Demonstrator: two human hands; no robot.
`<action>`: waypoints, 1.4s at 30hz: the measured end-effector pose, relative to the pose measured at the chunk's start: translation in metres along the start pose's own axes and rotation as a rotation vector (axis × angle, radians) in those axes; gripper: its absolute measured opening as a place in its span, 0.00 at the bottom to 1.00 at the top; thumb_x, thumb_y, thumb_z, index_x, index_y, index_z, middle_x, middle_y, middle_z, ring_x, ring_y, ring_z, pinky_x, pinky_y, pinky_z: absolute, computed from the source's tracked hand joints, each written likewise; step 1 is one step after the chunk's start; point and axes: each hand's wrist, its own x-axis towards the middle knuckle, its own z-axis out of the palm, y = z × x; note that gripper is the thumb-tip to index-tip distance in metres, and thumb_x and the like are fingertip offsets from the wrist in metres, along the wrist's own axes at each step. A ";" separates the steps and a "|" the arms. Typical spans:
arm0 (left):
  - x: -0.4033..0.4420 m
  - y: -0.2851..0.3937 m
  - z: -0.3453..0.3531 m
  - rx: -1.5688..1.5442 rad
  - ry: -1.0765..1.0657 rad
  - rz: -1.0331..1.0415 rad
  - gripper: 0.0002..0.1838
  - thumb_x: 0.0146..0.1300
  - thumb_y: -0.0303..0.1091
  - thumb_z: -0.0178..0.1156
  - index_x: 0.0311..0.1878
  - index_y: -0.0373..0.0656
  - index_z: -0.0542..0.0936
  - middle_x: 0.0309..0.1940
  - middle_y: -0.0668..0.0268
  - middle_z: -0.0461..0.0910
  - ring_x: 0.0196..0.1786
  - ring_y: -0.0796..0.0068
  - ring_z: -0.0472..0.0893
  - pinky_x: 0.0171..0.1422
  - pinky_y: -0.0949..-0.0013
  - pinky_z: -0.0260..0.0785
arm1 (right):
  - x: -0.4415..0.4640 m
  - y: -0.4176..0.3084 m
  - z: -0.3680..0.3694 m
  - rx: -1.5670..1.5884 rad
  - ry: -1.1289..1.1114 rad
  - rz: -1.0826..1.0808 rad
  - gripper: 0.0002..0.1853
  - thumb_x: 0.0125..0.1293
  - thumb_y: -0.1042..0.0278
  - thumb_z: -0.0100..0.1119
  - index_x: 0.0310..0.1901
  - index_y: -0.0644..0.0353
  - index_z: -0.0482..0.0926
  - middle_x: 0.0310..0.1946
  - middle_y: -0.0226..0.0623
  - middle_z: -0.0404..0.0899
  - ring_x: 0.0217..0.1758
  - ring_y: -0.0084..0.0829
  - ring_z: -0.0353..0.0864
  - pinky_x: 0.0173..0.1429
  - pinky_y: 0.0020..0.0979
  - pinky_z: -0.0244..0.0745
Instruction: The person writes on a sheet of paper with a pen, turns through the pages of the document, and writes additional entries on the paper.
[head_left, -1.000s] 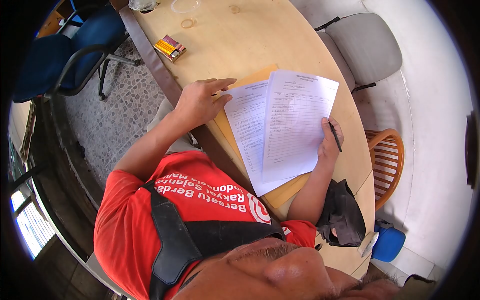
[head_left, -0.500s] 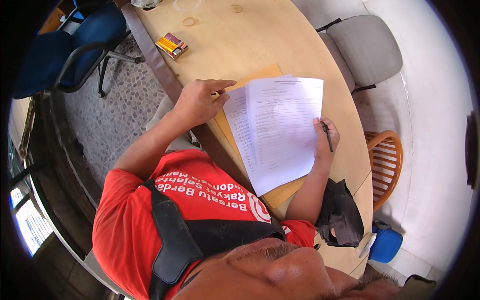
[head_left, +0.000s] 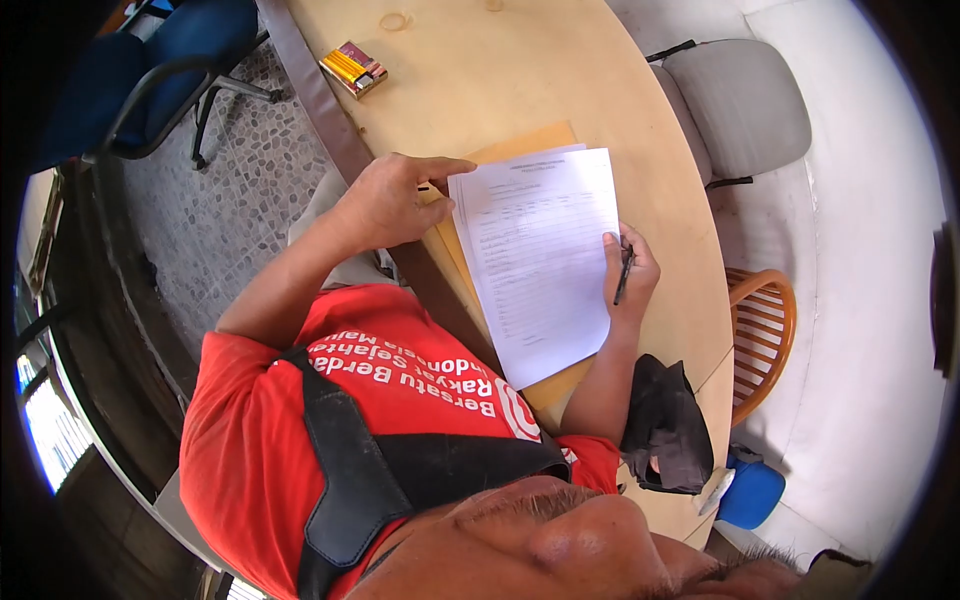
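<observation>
A stack of printed sheets of paper (head_left: 545, 270) with handwritten lines lies over a tan envelope (head_left: 555, 385) on the table. My left hand (head_left: 395, 205) is at the upper left corner of the sheets, its index finger along the top edge and its thumb by the side edge. On the right edge, my right hand (head_left: 635, 265) grips the sheets with the thumb on top. A black pen (head_left: 624, 277) is tucked among the fingers of that same hand.
A cigarette pack with a yellow lighter (head_left: 353, 68) lies farther up the table (head_left: 480, 80). A black bag (head_left: 668, 425) rests near my right forearm. Around the table stand a grey chair (head_left: 740, 105), an orange wooden chair (head_left: 765, 345) and blue chairs (head_left: 200, 50).
The top sheets have shifted left and now cover the sheet that was fanned out beneath. My right hand has moved left with the edge and pen. The view has shifted slightly.
</observation>
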 end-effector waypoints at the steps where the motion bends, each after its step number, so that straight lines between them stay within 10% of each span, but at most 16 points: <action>1: -0.001 0.000 -0.001 -0.012 -0.019 0.018 0.23 0.64 0.33 0.68 0.63 0.47 0.86 0.42 0.53 0.90 0.46 0.52 0.89 0.58 0.57 0.81 | 0.000 -0.002 0.003 -0.007 -0.004 -0.003 0.15 0.72 0.73 0.69 0.55 0.72 0.84 0.40 0.38 0.88 0.41 0.23 0.85 0.49 0.27 0.79; 24: -0.004 0.012 0.000 0.153 -0.141 -0.034 0.31 0.61 0.33 0.69 0.70 0.53 0.81 0.36 0.50 0.88 0.42 0.47 0.87 0.52 0.51 0.79 | 0.005 0.007 0.007 -0.221 0.169 -0.428 0.16 0.73 0.76 0.64 0.60 0.70 0.82 0.46 0.49 0.87 0.46 0.40 0.88 0.50 0.36 0.83; 26: -0.005 0.017 -0.005 0.174 -0.207 -0.083 0.34 0.57 0.29 0.72 0.70 0.52 0.80 0.51 0.50 0.88 0.52 0.50 0.88 0.59 0.54 0.79 | -0.002 0.001 0.009 -0.103 0.171 -0.366 0.17 0.76 0.75 0.61 0.63 0.70 0.80 0.48 0.49 0.87 0.47 0.38 0.88 0.52 0.37 0.83; 29: -0.010 0.002 0.000 0.141 -0.119 0.047 0.34 0.58 0.32 0.72 0.71 0.54 0.80 0.37 0.51 0.88 0.45 0.48 0.87 0.54 0.51 0.79 | -0.017 -0.032 0.008 0.123 0.114 -0.204 0.21 0.81 0.69 0.56 0.69 0.70 0.75 0.51 0.48 0.87 0.50 0.35 0.88 0.53 0.35 0.83; 42: -0.014 0.004 -0.005 0.114 -0.138 -0.004 0.24 0.58 0.28 0.72 0.61 0.50 0.87 0.42 0.53 0.90 0.44 0.52 0.89 0.52 0.58 0.82 | -0.071 -0.060 0.039 0.608 -0.224 0.042 0.20 0.80 0.65 0.61 0.66 0.67 0.78 0.44 0.41 0.86 0.35 0.23 0.84 0.40 0.24 0.78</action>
